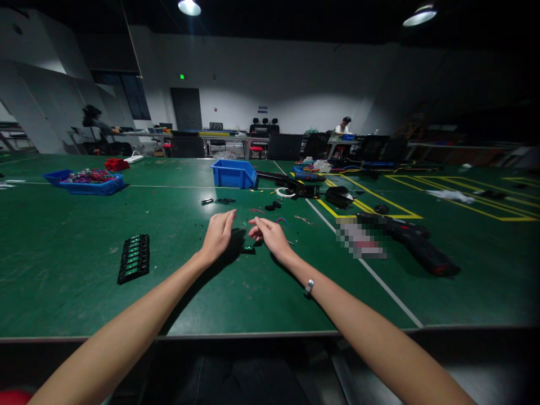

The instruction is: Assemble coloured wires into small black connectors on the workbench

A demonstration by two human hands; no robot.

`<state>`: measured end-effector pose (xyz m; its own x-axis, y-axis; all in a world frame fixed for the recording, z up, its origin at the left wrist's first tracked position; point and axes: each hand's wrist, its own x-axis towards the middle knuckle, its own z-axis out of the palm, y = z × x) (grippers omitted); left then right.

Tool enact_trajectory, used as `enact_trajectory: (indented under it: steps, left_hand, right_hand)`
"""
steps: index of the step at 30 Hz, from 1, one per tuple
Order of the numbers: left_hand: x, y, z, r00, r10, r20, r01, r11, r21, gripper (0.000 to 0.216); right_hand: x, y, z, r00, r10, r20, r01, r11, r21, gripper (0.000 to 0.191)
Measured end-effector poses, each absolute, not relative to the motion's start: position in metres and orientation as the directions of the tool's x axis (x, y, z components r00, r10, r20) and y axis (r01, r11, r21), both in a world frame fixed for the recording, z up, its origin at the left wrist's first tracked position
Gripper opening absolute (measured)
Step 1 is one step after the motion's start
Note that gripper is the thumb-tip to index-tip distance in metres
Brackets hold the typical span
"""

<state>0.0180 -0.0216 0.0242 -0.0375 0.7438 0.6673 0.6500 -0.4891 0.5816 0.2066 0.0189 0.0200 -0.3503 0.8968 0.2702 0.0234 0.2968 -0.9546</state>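
My left hand [218,233] is held edge-on over the green table, its fingers stretched out and pressed side by side, with nothing seen in it. Across a small gap, my right hand [270,235] faces it with fingers loosely curled and parted; I make out nothing held there. Between and just below the two hands lies a small black piece with a green circuit board [248,249]. To the left, a black row of several green circuit boards [134,257] rests on the table. Short red and blue wires [280,220] lie just beyond my right hand.
A blue bin [234,174] stands ahead; a blue tray [93,185] of coloured wires sits far left. Black clips [225,201] lie beyond my hands. To the right are a black power tool [422,247], a blurred-out patch and a blue screwdriver [307,175]. Two people sit farther back.
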Motion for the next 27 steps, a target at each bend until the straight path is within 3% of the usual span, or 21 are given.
enact_trajectory:
  steps: [5,10,16,27]
  left_hand:
    - [0.020,-0.029,0.027,-0.047,0.795,0.605,0.619,-0.452,0.642,0.066]
    - [0.025,-0.030,0.022,0.014,0.799,0.601,0.601,-0.487,0.633,0.042]
    - [0.023,-0.028,0.020,0.072,0.782,0.620,0.566,-0.544,0.620,0.049]
    - [0.026,-0.031,0.023,0.073,0.775,0.628,0.577,-0.546,0.607,0.038]
  right_hand:
    - [0.206,0.012,0.021,-0.383,0.860,0.339,0.085,0.398,-0.914,0.041]
    - [0.205,0.002,0.019,-0.452,0.800,0.394,0.205,0.523,-0.827,0.035]
    - [0.206,0.000,0.019,-0.485,0.773,0.408,0.238,0.566,-0.789,0.033]
    - [0.207,0.002,0.017,-0.505,0.755,0.418,0.259,0.594,-0.762,0.031]
